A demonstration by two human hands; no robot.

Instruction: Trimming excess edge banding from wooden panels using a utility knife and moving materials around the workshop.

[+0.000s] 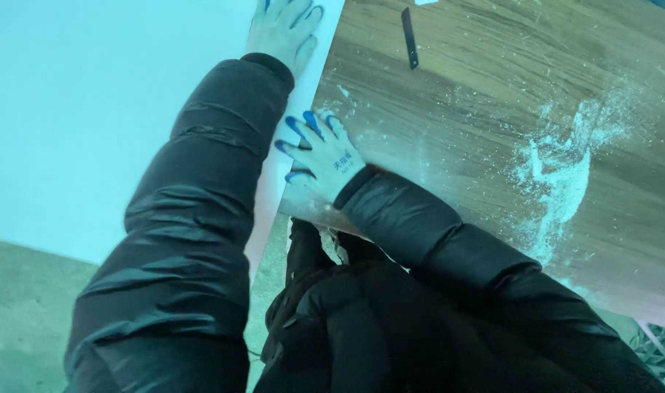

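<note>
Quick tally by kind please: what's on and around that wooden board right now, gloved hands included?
Gloved hands: 2, left hand and right hand
Wooden board: 1
White panel: 1
Dark blade: 1
White dust pile: 1
Total: 6

Workshop — sawdust (558, 182) strewn on wood-grain panel (478, 109).

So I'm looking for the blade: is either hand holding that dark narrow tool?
No, the dark narrow tool lies alone on the wooden board, apart from both gloved hands.
</note>
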